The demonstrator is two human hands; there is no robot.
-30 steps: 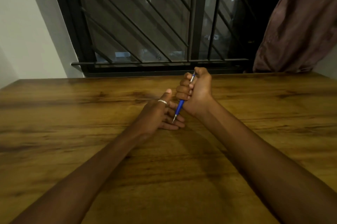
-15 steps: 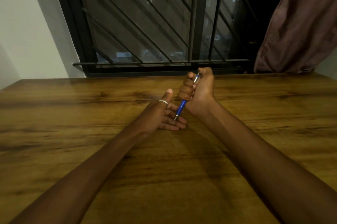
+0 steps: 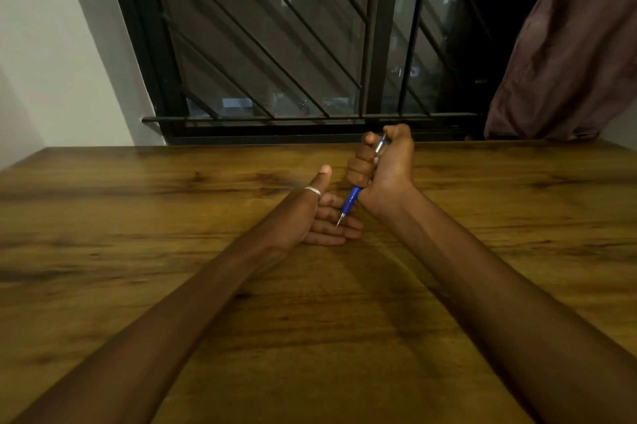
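Slim, prob. plastic pen (image 3: 352,199), R hand (image 3: 387,166)

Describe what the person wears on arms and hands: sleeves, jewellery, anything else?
The left forearm and right forearm are bare: no sleeves, watch or bracelet in view. The left hand wears a plain silver ring on its thumb; the right hand shows no jewellery.

One pen (image 3: 351,200), one ring (image 3: 312,190)

Blue mechanical pencil (image 3: 351,200) — tilted, metal tip down-left, fist-gripped.
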